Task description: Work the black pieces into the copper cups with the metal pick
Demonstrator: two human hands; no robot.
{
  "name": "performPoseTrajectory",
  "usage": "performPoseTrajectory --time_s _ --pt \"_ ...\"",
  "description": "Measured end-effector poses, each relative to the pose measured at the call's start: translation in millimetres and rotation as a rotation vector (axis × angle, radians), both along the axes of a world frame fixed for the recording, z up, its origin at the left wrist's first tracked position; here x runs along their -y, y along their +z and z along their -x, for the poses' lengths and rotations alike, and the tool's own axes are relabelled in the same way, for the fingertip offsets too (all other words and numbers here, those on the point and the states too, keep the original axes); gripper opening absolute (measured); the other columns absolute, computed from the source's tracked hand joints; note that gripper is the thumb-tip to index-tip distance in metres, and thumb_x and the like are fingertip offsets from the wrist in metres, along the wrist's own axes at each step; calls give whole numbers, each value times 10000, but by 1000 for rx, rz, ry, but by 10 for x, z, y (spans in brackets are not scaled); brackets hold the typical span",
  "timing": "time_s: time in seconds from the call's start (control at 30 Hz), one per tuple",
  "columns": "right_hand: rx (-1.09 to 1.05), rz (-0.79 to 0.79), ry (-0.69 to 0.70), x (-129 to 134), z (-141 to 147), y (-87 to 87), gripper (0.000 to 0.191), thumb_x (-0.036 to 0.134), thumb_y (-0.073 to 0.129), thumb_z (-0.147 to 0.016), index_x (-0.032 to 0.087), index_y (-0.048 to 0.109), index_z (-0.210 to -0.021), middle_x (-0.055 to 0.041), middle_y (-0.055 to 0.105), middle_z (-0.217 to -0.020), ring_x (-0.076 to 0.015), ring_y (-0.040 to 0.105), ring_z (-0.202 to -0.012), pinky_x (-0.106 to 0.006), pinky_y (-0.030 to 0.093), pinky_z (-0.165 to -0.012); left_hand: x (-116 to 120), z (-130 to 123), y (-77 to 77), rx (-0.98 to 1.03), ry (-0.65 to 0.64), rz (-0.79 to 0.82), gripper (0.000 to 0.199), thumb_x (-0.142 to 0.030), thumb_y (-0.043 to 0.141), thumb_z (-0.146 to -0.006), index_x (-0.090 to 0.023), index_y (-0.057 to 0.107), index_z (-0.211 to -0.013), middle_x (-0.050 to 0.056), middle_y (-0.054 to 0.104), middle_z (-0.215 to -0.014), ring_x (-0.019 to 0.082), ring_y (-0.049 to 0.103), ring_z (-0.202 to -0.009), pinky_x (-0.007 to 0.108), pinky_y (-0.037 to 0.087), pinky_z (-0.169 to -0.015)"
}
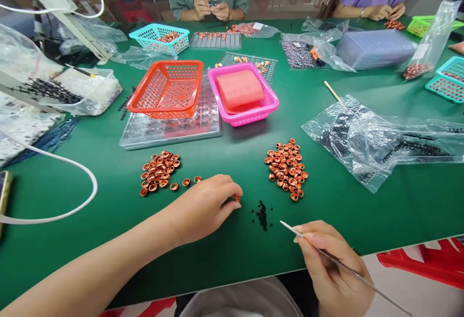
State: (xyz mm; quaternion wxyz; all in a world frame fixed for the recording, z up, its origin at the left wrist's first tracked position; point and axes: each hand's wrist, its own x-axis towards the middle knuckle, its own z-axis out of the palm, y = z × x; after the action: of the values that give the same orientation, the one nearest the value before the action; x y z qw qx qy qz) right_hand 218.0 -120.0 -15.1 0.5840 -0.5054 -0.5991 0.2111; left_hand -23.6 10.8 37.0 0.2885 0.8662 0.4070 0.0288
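Between the thumb and fingers of my left hand (206, 206) is a small copper-coloured ring-like part (237, 198), mostly covered by the fingertips. My right hand (333, 264) grips a thin metal stick (344, 265) with a pale flattened tip that points left. Tiny black pieces (261, 216) lie in a small heap between the two hands. A pile of copper-coloured parts (288, 169) sits beyond the right hand. Another pile of the same parts (159, 172) lies left of my left hand, with a few strays trailing toward it.
An orange basket (165, 87) rests on clear plastic trays (170, 133), beside a pink basket (244, 120) holding pink foam. Plastic bags of black parts (357, 138) lie at right. A white cable (94, 186) loops in at left. Two people work across the green table (239, 157).
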Motion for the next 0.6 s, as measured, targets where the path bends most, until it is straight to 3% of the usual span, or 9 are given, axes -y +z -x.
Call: performPoseTrajectory --time_s 0.13,0.3,0.43,0.6 --pt "-73 59 -119 -13 -80 -34 231 35 671 -844 218 691 -984 -40 744 -936 -180 728 -869 -316 610 -748 -49 213 49 -113 -13 -63 277 -113 447 -905 -200 703 -969 75 670 -1006 218 647 -861 309 517 -727" --pt "-122 123 -183 -56 -160 -140 156 114 710 -850 230 692 -953 -36 742 -921 -183 722 -861 -299 619 -694 -83 264 84 -157 -8 -156 275 -144 453 -910 -168 700 -1028 111 677 -1045 280 638 -968 409 553 -827" --pt "-200 160 -195 -83 -176 -167 95 149 726 -849 215 698 -911 -38 739 -912 -168 718 -839 -270 618 -688 -142 17 17 -19 44 -192 262 -246 485 -975 -145 662 -1140 148 633 -1270 307 569 -1213 480 518 -1019" --pt "-232 184 -194 -107 -189 -157 42 191 733 -852 205 708 -882 -47 730 -882 -173 714 -803 -266 617 -650 -407 -552 -201 146 63 -49 521 -341 455 -1024 -66 420 -1464 203 401 -1571 334 326 -1489 545 287 -1230"
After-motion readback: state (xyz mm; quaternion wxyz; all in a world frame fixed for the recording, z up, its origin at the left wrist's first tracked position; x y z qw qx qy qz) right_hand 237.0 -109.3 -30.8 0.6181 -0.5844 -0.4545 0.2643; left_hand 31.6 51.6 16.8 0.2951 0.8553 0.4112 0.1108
